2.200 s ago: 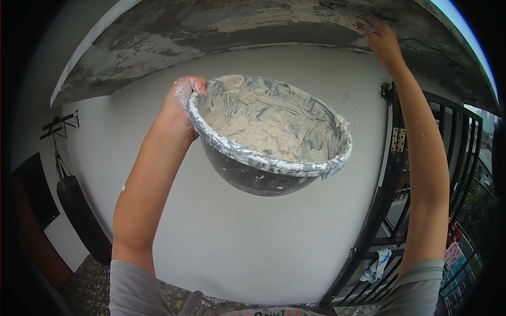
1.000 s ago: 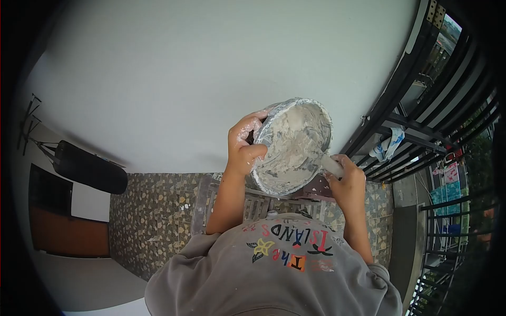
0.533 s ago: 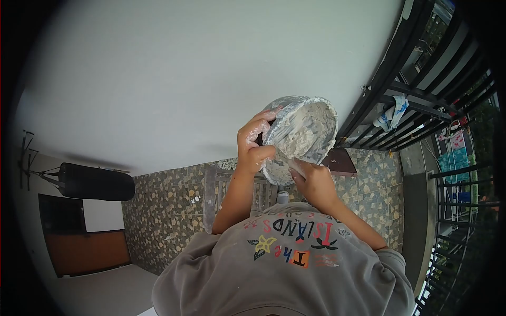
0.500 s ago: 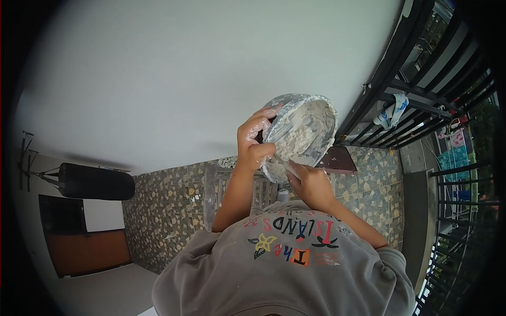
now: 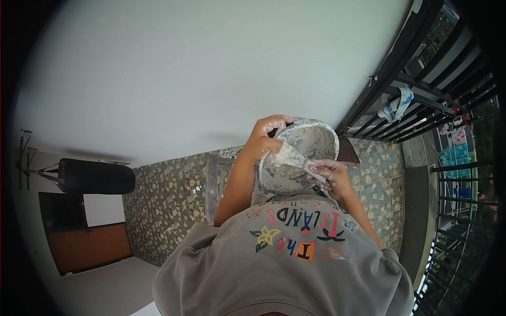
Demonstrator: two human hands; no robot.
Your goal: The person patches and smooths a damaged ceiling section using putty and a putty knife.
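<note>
A plaster-smeared bowl (image 5: 311, 138) of pale grey paste is held close to my chest, tilted toward me. My left hand (image 5: 268, 135) grips its rim on the left side, fingers caked in white. My right hand (image 5: 329, 176) is closed on the handle of a putty knife (image 5: 295, 154), whose flat blade lies inside the bowl against the paste. My grey shirt with coloured letters fills the lower part of the view.
A plain white wall (image 5: 200, 68) rises in front. A black metal railing (image 5: 421, 89) with a cloth hung on it runs along the right. Patterned tile floor (image 5: 168, 210) lies below, with a wooden step frame (image 5: 216, 179) under me and a black punching bag (image 5: 95, 176) at left.
My right hand came down from the ceiling to the bowl. The view dropped from ceiling to floor. The blade has slid across the paste and the bowl has come nearer my chest.
</note>
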